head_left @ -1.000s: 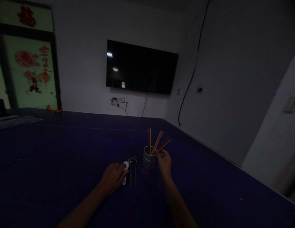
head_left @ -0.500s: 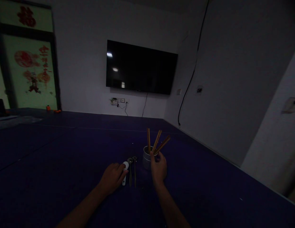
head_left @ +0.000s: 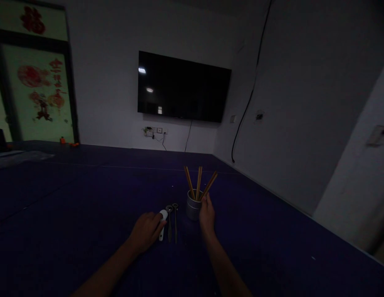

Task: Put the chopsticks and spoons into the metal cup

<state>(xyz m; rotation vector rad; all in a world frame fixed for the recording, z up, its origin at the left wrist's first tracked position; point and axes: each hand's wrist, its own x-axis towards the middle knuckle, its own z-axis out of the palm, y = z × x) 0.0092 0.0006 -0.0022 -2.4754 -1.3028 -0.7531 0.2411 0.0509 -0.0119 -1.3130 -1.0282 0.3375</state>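
Note:
A grey metal cup (head_left: 193, 210) stands upright on the purple surface, with several wooden chopsticks (head_left: 199, 181) fanned out above its rim. Along the cup's right side, my right hand (head_left: 207, 216) is closed against it, the fingertips at the rim close to the rightmost chopsticks; part of its fingers is hidden. To the left, my left hand (head_left: 146, 231) lies low with its fingers closed over a white spoon (head_left: 162, 236), covering its middle. Beside that spoon, between the hands, lie two dark metal spoon-like utensils, one (head_left: 169, 225) nearer the left hand and a thinner one (head_left: 176, 225).
The purple surface (head_left: 117, 185) reaches back to the wall, under a large black television (head_left: 184, 86). Orange objects (head_left: 62, 140) and a crumpled clear sheet (head_left: 27, 156) are at the far left. A black cable (head_left: 247, 105) hangs down the right wall.
My right hand has shifted from the front of the cup to its right side. The chopsticks now lean further left. My left hand stays on the white spoon.

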